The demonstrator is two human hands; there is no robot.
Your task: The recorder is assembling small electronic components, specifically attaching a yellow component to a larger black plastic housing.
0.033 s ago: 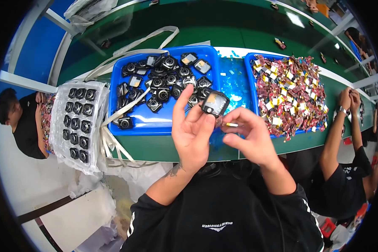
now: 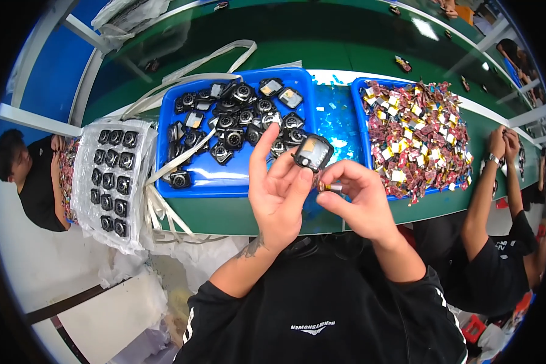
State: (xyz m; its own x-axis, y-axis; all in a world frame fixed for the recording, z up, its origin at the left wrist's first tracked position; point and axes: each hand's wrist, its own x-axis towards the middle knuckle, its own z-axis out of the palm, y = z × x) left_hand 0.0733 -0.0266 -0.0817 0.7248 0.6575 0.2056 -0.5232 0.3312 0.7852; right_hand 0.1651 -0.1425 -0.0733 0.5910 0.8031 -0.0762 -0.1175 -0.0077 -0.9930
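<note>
Between the thumb and fingers of my left hand (image 2: 279,197) is a black square smartwatch case (image 2: 313,152), its open side with a grey and tan inside facing up. The index finger of that hand sticks out. My right hand (image 2: 361,197) is closed in a pinch just below the case, on a small flex-cable part (image 2: 329,187) with a silvery end. Whether this part is still joined to the case I cannot tell. Behind my left hand a blue tray (image 2: 215,185) holds many similar black watch cases (image 2: 244,92), some back up, others with the inside showing.
At right, a second blue tray (image 2: 361,115) is heaped with small reddish flex parts. Blue film pieces (image 2: 333,130) lie between the trays. A clear plastic tray (image 2: 142,182) with rows of watch cases stands at left. White straps (image 2: 182,159) cross the left tray. Co-workers sit on both sides.
The watch case has shifted slightly right and turned a little in my left hand. My right fingers have moved slightly, and the pinched part now points lower.
</note>
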